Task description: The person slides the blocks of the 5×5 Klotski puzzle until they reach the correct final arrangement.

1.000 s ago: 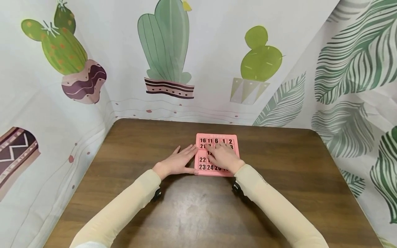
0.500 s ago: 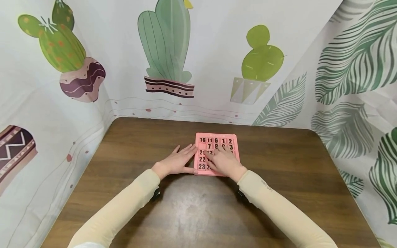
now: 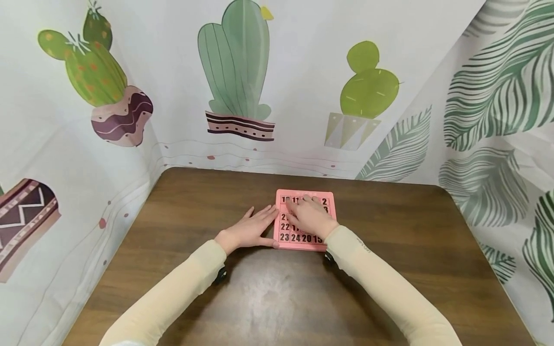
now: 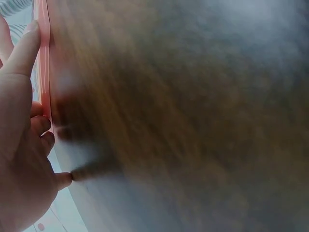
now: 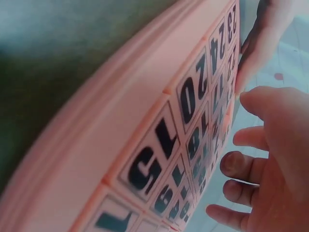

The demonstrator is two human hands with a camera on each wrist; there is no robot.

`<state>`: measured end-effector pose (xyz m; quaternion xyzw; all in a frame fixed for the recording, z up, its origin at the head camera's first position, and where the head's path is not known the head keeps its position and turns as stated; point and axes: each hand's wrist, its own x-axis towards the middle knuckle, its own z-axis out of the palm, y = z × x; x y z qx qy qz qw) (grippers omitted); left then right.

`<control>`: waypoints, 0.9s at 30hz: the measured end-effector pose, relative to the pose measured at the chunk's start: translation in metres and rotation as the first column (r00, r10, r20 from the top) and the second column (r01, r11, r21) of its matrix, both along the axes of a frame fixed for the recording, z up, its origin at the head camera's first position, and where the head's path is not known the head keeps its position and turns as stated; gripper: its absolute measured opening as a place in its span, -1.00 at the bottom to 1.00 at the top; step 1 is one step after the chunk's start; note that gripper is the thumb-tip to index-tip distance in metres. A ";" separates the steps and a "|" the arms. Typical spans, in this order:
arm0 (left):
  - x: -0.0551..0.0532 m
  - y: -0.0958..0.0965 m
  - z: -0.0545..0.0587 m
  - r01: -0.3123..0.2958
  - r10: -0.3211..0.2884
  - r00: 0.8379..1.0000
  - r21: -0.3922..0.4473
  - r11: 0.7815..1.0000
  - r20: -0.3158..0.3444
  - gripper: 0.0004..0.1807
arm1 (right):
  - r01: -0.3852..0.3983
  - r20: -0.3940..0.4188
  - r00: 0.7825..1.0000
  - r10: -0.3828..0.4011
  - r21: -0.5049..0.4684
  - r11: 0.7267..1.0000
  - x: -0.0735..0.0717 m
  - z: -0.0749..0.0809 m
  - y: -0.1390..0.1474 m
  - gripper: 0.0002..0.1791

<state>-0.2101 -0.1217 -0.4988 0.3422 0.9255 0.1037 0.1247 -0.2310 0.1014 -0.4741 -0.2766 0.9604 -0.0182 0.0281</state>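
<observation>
A pink sliding number puzzle (image 3: 296,238) with black-numbered square tiles lies flat on the table. My left hand (image 3: 247,229) rests beside it, fingers straight, with fingertips and thumb tip at its left edge. In the left wrist view the thumb of that hand (image 4: 19,140) lies along the pink side of the frame. Over the upper part of the tiles is my right hand (image 3: 310,216), its index fingertip at tile 16 in the top left corner. It hides several middle tiles. The right wrist view shows its loosely bent fingers (image 5: 241,166) above the puzzle, grasping nothing.
The brown wooden table (image 3: 389,230) extends around the puzzle on all sides. Behind it and to both sides hangs a white cloth (image 3: 298,86) printed with cacti and leaves. Dark wrist devices sit under both sleeves.
Tile 21 slid down one place in the left column, leaving a gap under tile 16. My right hand then moved up to tile 16. The left hand kept its place.
</observation>
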 end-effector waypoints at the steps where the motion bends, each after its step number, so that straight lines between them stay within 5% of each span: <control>1: 0.000 0.000 -0.001 0.000 0.000 1.000 -0.001 1.000 -0.001 0.15 | 0.007 0.005 1.000 -0.007 0.008 1.000 -0.001 -0.001 -0.001 -0.44; 9: 0.000 0.000 -0.002 0.004 -0.004 1.000 0.004 1.000 -0.016 0.14 | 0.012 0.027 1.000 -0.013 0.016 1.000 0.003 0.000 -0.003 -0.47; 16: 0.001 0.001 0.001 0.011 -0.011 1.000 0.012 1.000 -0.007 0.14 | -0.083 0.030 0.996 0.085 -0.065 0.994 0.002 0.008 0.000 -0.53; 22: 0.001 0.002 0.004 0.008 -0.008 1.000 0.020 1.000 -0.001 0.13 | 0.006 0.017 1.000 -0.005 -0.064 0.998 -0.007 0.009 0.003 -0.48; 27: 0.001 0.000 0.003 0.005 -0.005 1.000 0.007 1.000 0.003 0.13 | -0.007 0.060 0.998 0.008 -0.019 1.000 -0.007 0.007 0.005 -0.47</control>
